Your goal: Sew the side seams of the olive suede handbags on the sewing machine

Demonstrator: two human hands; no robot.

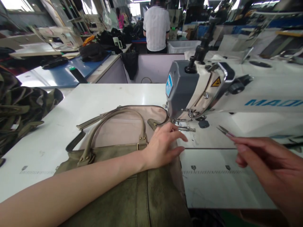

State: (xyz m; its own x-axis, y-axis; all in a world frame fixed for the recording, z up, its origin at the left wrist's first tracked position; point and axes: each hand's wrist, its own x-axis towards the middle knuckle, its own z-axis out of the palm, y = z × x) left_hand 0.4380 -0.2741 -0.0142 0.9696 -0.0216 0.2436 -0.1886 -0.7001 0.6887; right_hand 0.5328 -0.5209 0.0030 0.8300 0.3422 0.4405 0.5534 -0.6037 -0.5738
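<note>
An olive-green handbag lies across the front of the sewing table, its zipped mouth spread and a pale pink lining showing. My left hand rests on the bag's right side, close to the presser foot of the sewing machine. Its fingers are apart and partly bent, with nothing visible between them. Off to the right, my right hand pinches a small pair of thread snips, whose pointed blades aim left toward the machine bed. The bag's edge near the needle is partly hidden behind my left hand.
Camouflage-patterned bags are piled at the left edge. Behind the white tabletop stands a blue-topped table with a black bag and a thread cone. A person in a white shirt stands farther back.
</note>
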